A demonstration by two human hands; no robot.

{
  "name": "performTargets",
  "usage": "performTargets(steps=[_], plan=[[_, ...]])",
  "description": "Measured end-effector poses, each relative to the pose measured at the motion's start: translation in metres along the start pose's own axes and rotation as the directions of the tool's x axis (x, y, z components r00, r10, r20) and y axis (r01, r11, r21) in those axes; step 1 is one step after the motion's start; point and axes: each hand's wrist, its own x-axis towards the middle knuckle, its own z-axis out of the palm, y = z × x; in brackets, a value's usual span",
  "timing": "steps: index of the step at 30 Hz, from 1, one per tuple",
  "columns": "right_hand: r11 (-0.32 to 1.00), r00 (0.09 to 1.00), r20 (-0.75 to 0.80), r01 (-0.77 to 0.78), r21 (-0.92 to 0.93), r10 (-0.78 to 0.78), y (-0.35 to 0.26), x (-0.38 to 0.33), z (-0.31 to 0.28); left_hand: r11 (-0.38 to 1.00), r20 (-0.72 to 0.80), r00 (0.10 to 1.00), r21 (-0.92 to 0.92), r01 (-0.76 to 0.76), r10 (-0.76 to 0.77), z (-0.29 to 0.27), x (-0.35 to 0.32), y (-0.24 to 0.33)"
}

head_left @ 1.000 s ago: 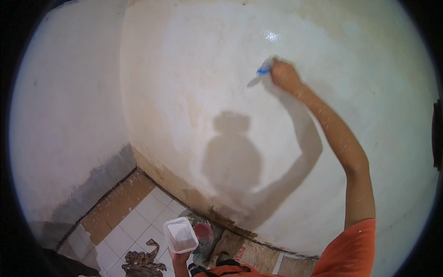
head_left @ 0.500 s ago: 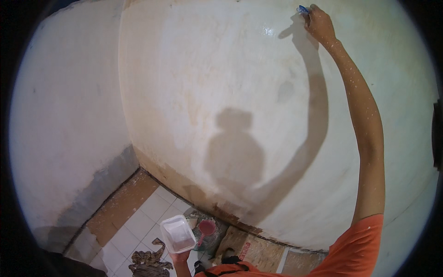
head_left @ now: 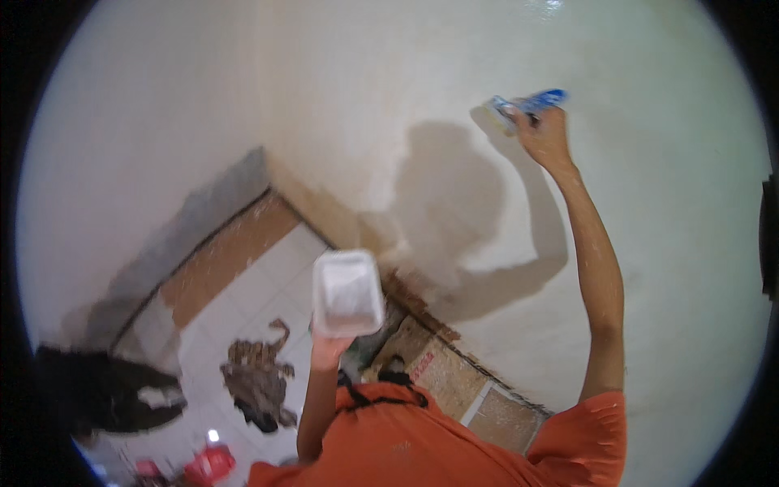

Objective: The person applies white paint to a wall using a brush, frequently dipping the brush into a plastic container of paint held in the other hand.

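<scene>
You are in the corner of an indoor room with unfinished walls; whether it is part of a home, you cannot tell. Ahead of you, a patchy off-white wall turns brown near its base; on your left, a pale wall ends in a rough grey band. Below you, white square floor tiles adjoin a flat brown sheet.

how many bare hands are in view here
2: the right hand holds a blue-handled paintbrush before the pale painted wall; the left hand, lower down, holds a white rectangular plastic tub. Neither is fully hidden.
</scene>
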Motion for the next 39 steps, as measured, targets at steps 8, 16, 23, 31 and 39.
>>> performTargets(steps=[8, 16, 23, 31, 39], plan=[[0.711, 0.914, 0.402, -0.314, 0.629, 0.048, -0.131, -0.094, 0.032, 0.961, 0.056, 0.979, -0.188, 0.204, -0.197, 0.05, 0.014, 0.021], [0.858, 0.865, 0.499, -0.218, 0.465, -0.051, -0.143, -0.127, 0.094, 0.952, 0.175, 0.957, -0.164, 0.258, -0.23, 0.057, 0.026, -0.001], [0.872, 0.877, 0.471, -0.157, 0.464, -0.092, -0.149, -0.142, 0.122, 0.91, 0.124, 0.944, -0.254, 0.329, -0.306, 0.058, 0.031, -0.016], [0.794, 0.809, 0.581, -0.294, 0.531, -0.089, -0.118, -0.162, 0.13, 0.907, 0.16, 0.944, -0.269, 0.324, -0.289, 0.05, 0.035, -0.034], [0.789, 0.934, 0.358, -0.219, 0.574, -0.001, -0.107, -0.153, 0.094, 0.93, 0.1, 0.95, -0.196, 0.31, -0.296, 0.044, 0.064, -0.051]])
